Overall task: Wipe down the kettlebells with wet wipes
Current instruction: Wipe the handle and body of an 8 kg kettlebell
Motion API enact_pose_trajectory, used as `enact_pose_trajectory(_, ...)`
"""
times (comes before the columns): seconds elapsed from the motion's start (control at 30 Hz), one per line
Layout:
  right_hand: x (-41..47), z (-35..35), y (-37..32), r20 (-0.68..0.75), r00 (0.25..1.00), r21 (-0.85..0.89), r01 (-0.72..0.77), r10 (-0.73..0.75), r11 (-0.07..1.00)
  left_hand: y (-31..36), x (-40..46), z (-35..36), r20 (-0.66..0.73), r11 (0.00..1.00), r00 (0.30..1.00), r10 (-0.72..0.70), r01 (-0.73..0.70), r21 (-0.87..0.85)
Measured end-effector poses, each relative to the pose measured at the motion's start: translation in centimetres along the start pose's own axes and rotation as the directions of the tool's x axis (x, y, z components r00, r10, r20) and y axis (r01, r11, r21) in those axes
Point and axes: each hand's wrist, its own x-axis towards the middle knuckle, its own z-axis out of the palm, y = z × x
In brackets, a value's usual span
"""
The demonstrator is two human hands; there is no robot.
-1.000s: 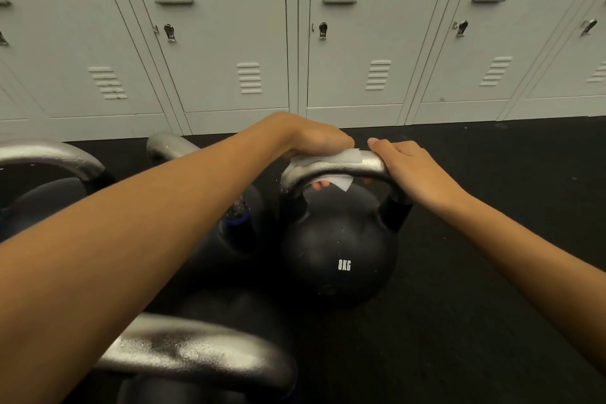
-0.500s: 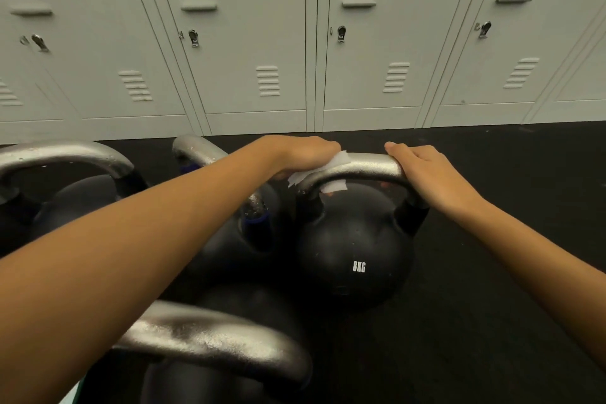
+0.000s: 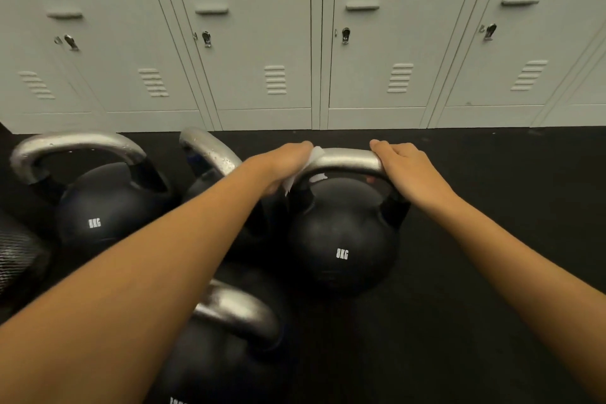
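A black 8KG kettlebell (image 3: pixel 341 239) with a silver handle (image 3: pixel 347 161) stands on the dark floor at centre right. My left hand (image 3: pixel 282 164) is closed around the left bend of that handle, pressing a white wet wipe (image 3: pixel 316 154) against the metal. A scrap of the wipe hangs under the handle. My right hand (image 3: pixel 406 167) grips the right end of the same handle. My left forearm crosses the lower left of the view and hides part of the neighbouring kettlebells.
Another 8KG kettlebell (image 3: pixel 98 207) stands at left, one more (image 3: pixel 210 154) behind my left arm, and a third (image 3: pixel 229 338) near the bottom edge. Grey lockers (image 3: pixel 295 43) line the back wall. Dark rubber floor (image 3: pixel 492 305) spreads to the right.
My left hand has slid the wipe leftward along the handle, from its top middle to its left bend. The right hand kept its grip. The camera tilted up and shifted.
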Motion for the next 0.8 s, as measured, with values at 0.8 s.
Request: enact_pose_trajectory(0.8, 0.1, 0.1, 0.5, -0.016, 0.997, 0.004, 0.075, -0.075, 0.997, 0.8, 0.7, 1.5, -0.144, 0.953, 0.986, -0.085, 0.038, -0.3)
